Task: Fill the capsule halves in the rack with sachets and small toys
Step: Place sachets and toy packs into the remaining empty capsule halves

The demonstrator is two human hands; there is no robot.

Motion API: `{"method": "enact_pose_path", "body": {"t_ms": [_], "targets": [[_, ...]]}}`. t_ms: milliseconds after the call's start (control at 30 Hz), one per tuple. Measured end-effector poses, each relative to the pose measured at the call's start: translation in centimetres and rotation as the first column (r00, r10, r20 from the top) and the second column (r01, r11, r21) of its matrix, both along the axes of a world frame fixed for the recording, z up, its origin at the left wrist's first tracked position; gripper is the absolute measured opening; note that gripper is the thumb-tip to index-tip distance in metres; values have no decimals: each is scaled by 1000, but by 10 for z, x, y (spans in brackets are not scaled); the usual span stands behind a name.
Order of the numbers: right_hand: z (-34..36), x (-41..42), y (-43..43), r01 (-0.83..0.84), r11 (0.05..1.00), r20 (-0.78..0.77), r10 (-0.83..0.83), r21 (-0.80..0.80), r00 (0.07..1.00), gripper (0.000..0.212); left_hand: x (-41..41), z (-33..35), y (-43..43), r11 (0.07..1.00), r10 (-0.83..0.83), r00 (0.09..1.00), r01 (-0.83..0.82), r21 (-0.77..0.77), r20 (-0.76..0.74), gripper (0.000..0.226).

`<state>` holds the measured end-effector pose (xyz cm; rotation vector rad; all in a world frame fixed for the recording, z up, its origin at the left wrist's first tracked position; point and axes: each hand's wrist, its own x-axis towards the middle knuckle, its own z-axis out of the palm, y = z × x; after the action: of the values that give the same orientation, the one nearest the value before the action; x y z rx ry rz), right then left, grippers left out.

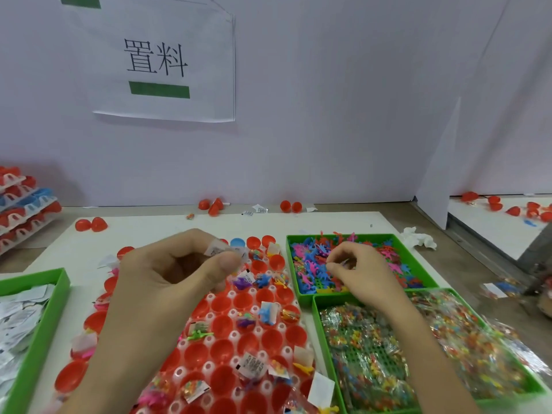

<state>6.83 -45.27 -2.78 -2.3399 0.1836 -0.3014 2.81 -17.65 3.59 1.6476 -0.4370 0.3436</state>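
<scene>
Now your left grip [162,273] pinches a sachet [216,251] over the rack [209,318].
Your right grip [361,273] curls into the toys [310,271], hold unclear.

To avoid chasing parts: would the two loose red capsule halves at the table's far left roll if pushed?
Probably: the capsule halves look round and glossy, so they may roll or skid. They seem hollow, thin plastic, so likely light.

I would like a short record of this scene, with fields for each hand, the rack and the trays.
left hand: pinches white sachets above the rack
right hand: fingertips among small toys in a green tray; grip unclear
rack: red capsule halves, some filled, some empty
left tray: stock of sachets
near right tray: clear packets of coloured pieces
</scene>
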Motion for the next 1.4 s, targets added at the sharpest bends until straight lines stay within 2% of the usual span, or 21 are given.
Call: {"method": "enact_pose_path", "body": {"t_ms": [67,133,200,267,400,600,800,933,1033,1200,1267,1400], "targets": [[8,-4,0,-7,981,101,-13,193,995,14,-2,-1,-3,999,-26,999,26,-19,-25,22],[18,-11,9,-136,901,193,59,411,979,16,-5,-1,-7,996,-59,996,55,-64,-62,16],[28,-19,24,-292,795,272,166,531,948,14,-8,0,-10,994,-91,993,86,-59,-72,14],[35,-28,43,-403,703,334,243,586,910,15,-10,2,-12,990,-137,989,135,-26,-55,14],[41,-43,78,-531,620,435,317,577,843,13,-10,5,-9,983,-183,981,182,-20,-69,15],[36,-50,96,-562,556,465,323,612,825,7,-8,4,-9,984,-179,981,180,9,-69,26],[36,-52,97,-581,494,428,395,647,813,26,-6,5,-3,997,-58,996,61,46,-67,36],[37,-51,97,-601,482,459,389,638,799,25,-6,5,-2,996,-38,997,43,83,-61,35],[39,-50,95,-620,461,491,379,635,784,26,-6,1,-4,999,-34,997,37,40,-73,42],[40,-53,95,-632,514,499,389,580,774,23,-7,2,-4,1000,-17,998,17,4,-64,30],[38,-54,97,-620,538,500,372,570,782,24,-7,3,-4,1000,-15,998,15,5,-54,20],[36,-54,101,-611,571,536,320,549,781,20,-8,6,-5,999,-39,999,40,9,-29,14]]}}
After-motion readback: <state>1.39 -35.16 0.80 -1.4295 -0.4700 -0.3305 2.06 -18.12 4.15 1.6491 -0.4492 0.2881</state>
